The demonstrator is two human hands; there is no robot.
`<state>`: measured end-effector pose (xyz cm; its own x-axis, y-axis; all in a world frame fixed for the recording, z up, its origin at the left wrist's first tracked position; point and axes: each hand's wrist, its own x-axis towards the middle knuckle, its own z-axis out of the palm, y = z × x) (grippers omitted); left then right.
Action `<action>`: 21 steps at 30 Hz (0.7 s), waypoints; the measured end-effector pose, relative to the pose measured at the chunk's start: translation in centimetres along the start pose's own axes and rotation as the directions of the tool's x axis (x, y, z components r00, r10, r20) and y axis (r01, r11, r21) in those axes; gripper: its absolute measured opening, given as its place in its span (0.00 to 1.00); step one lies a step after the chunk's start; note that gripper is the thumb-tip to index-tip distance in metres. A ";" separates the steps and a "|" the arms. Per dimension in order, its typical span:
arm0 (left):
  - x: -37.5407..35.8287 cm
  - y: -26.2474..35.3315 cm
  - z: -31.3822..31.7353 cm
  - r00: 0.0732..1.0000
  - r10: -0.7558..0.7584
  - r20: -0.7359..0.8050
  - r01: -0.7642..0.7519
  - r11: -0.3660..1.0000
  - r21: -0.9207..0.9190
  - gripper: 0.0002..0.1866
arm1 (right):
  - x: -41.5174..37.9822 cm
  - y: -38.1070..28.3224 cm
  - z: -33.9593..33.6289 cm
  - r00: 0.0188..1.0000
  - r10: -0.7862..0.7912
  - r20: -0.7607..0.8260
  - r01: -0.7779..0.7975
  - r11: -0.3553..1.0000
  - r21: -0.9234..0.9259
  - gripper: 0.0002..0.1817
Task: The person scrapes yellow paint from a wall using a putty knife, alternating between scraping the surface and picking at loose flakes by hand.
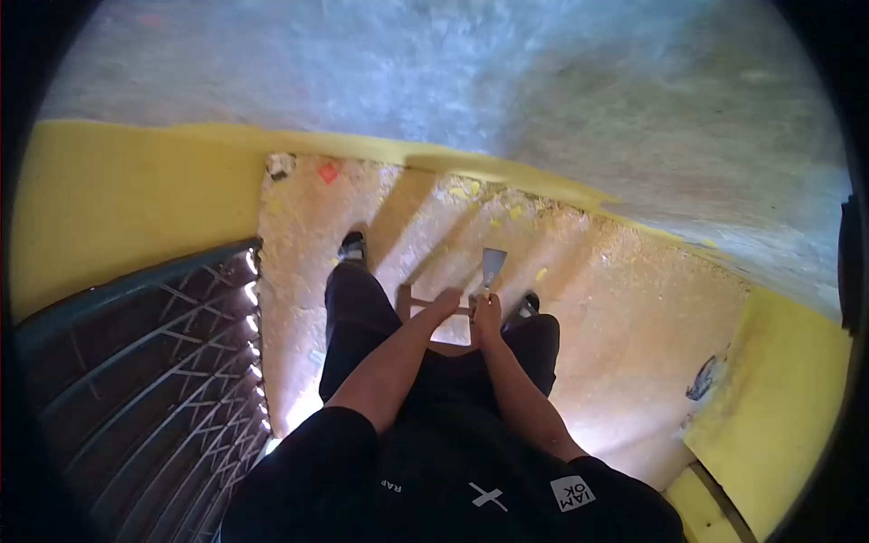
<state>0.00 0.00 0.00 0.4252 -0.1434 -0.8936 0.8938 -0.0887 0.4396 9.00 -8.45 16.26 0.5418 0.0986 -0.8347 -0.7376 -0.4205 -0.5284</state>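
My right hand is closed around the handle of a putty knife, whose flat grey blade points away from me. My left hand is beside it, just over the wooden crosspiece of a small stool-like frame between my legs. The fingers of that hand are foreshortened and mostly hidden, so I cannot tell whether they grip the wood. Beyond the blade, yellow paint flakes litter the floor. Along the wall's foot the flakes lie thicker.
Ahead rises a grey, patchy wall with a yellow strip at its base. A dark folding metal gate stands on the left, below a yellow wall. On the floor are a red scrap and a dark crumpled item.
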 end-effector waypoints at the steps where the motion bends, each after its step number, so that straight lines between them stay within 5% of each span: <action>1: -0.5 -0.3 3.4 0.999 -0.005 0.035 0.005 1.000 -0.023 0.35 | -2.1 0.9 -2.4 0.929 -0.368 -0.033 0.342 0.890 -0.302 0.13; 2: -3.1 -2.7 7.1 0.973 0.009 0.232 -0.086 0.942 0.323 0.37 | -3.8 1.5 -4.5 0.734 -0.676 0.063 0.585 0.583 -0.564 0.12; 3: 0.1 -8.1 -1.4 0.949 -0.101 0.300 -0.133 0.733 0.667 0.40 | 3.5 2.6 2.9 0.722 -0.686 0.086 0.636 0.610 -0.473 0.12; 5: -5.1 -3.3 3.1 0.961 -0.109 0.254 -0.092 0.738 0.668 0.39 | 6.8 3.0 -2.6 0.971 -0.239 -0.011 0.236 0.963 -0.127 0.11; 7: -7.2 1.1 3.3 0.960 -0.253 0.118 0.128 0.776 0.618 0.41 | 7.0 2.5 -7.0 0.981 -0.190 -0.039 0.180 0.967 -0.182 0.11; 9: -6.9 0.6 2.6 0.909 -0.157 0.386 -0.091 0.829 0.552 0.42 | 6.5 -0.1 -8.0 0.990 -0.108 -0.094 0.101 0.992 -0.077 0.12; 10: -6.4 1.3 2.4 0.905 -0.364 0.219 0.213 0.835 0.507 0.44 | 7.3 -0.5 -8.6 0.990 -0.107 -0.092 0.100 0.992 -0.075 0.12; 11: -6.4 1.6 2.0 0.906 -0.364 0.217 0.214 0.834 0.508 0.44 | 8.1 -0.9 -9.1 0.988 -0.126 -0.090 0.120 0.990 -0.074 0.13; 13: -5.1 1.5 1.6 0.991 -0.099 0.086 0.025 0.789 0.614 0.48 | 9.3 -2.7 -9.2 0.984 -0.154 -0.093 0.147 0.986 -0.074 0.14; 17: 1.0 0.8 2.2 0.989 -0.081 0.123 -0.013 0.783 0.622 0.51 | 7.7 -5.2 -7.5 0.981 -0.183 -0.071 0.179 0.982 -0.055 0.15; 19: -2.2 5.3 0.5 0.993 -0.061 0.097 -0.019 0.748 0.664 0.51 | 7.0 -6.4 -5.9 0.970 -0.234 -0.065 0.230 0.971 -0.063 0.15; 21: -4.9 9.1 -1.6 0.961 -0.212 0.177 0.076 0.819 0.568 0.50 | 6.1 -6.8 -4.6 0.975 -0.222 0.007 0.222 0.971 -0.090 0.17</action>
<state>6.24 1.49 8.21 0.1939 -0.2935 -0.9361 0.6838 -0.6438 0.3435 19.15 -9.18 15.48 0.6892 0.1963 -0.6975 -0.5595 -0.4675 -0.6844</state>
